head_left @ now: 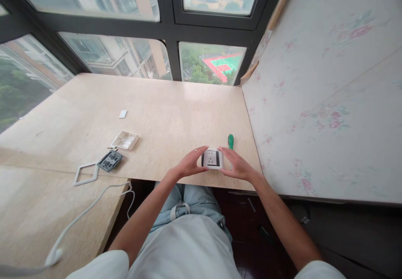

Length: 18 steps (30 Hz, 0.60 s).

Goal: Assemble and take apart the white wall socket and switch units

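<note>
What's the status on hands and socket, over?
Left hand and right hand holding white socket, opposite sides. Slotted face toward camera. Green-handled screwdriver close by, partly hidden by right hand.

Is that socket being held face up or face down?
Face up: the socket shows its slotted front, held between the left hand and right hand.

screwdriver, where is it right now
In the head view, the screwdriver lies on the table just right of the socket, green handle toward the window, its shaft partly hidden under the right hand.
</note>
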Tool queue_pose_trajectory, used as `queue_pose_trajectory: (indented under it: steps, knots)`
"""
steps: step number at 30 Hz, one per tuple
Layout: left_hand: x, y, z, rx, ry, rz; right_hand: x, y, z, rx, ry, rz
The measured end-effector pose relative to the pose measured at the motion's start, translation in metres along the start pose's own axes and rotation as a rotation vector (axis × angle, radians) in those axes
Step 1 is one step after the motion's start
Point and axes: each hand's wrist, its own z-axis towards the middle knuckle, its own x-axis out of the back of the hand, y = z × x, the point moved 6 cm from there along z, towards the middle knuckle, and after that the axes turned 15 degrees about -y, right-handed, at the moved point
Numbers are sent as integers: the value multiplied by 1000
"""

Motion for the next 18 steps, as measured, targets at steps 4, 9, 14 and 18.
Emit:
queue_pose_trajectory:
  steps: [4, 9, 14, 18]
  knots:
    - [2, -4, 0, 9, 34, 94, -4, 4, 3, 10, 3, 18]
    - [8, -10, -2, 21, 88, 107, -13, 11, 10, -17, -37, 46]
    - [8, -17, -1, 52, 82, 42, -23, 23, 14, -67, -95, 100]
    - [2, -23, 1, 58, 57, -10, -26, 28, 14, -87, -105, 122]
